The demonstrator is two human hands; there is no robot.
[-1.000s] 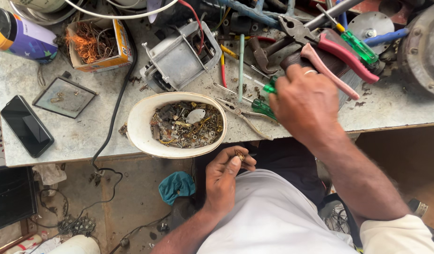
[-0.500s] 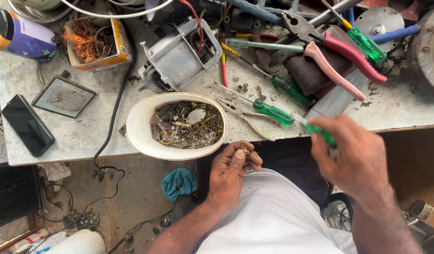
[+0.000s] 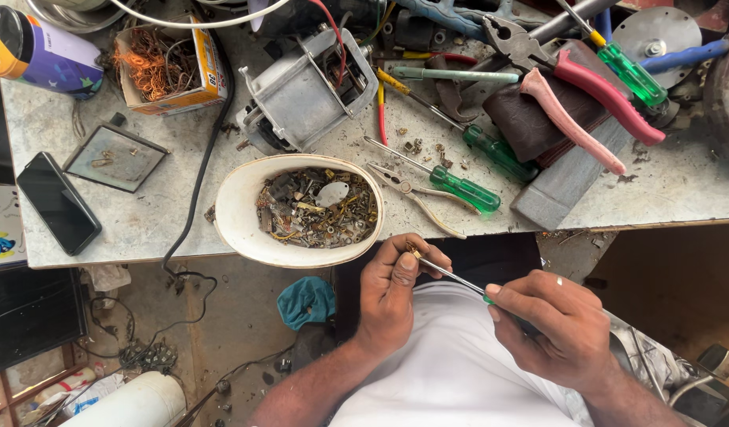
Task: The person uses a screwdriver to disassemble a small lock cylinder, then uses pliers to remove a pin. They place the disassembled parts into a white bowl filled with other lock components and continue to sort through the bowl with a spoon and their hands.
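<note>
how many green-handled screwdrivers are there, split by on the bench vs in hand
On the bench: 3
Held in the right hand, tip at the left hand: 1
Total: 4

Orange carton, purple can, dark phone left.

wears: white shirt | arms bare, no sleeves seen | right hand: thin ring on 1 finger
</note>
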